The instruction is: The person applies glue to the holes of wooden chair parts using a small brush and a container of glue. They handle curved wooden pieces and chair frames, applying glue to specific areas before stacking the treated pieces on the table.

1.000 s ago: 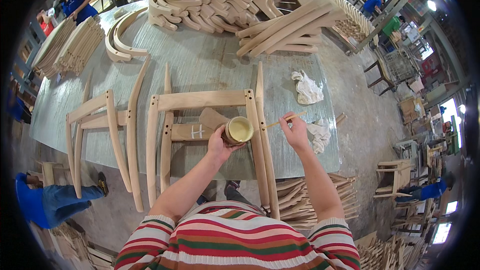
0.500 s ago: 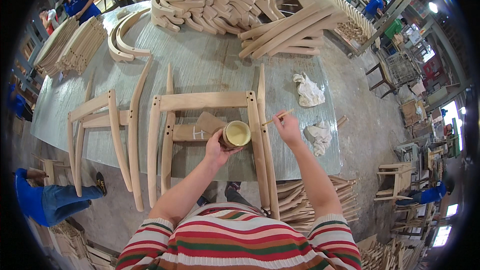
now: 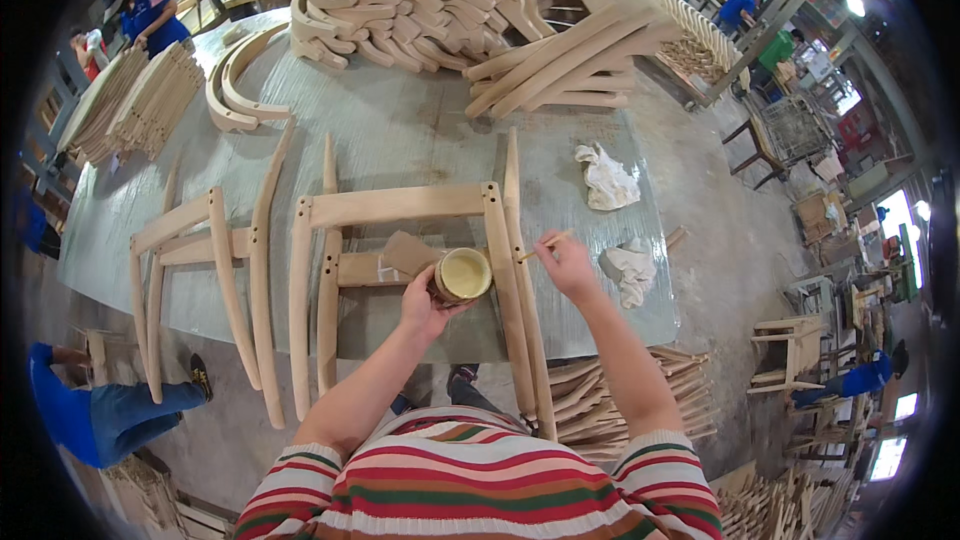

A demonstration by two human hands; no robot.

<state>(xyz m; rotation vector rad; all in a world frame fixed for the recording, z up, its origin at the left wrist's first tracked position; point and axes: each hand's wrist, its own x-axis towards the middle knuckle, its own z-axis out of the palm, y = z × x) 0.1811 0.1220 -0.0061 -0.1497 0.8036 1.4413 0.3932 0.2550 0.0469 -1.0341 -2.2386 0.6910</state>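
My left hand point(image 3: 426, 310) is wrapped round an open jar of pale yellow paste point(image 3: 464, 275), held above the wooden chair frame point(image 3: 400, 207) on the table. A thin wooden stick point(image 3: 532, 256) is pinched in my right hand point(image 3: 570, 268). Its lower end points at the dark holes on the frame's right rear leg; I cannot tell whether it touches the wood. A piece of brown sandpaper or card point(image 3: 408, 253) lies on the frame's rear crossbar, beside the jar.
A second chair frame point(image 3: 262, 230) stands to the left. Curved wooden parts point(image 3: 400, 5) are heaped at the back, near stacked straight pieces point(image 3: 560, 65). White rags point(image 3: 606, 180) lie on the right of the table point(image 3: 440, 145). A person in blue point(image 3: 75, 405) is at lower left.
My right hand has shifted slightly left and down, and the stick has tilted at the leg's holes. The whole view has shifted slightly; the left hand still holds the jar.
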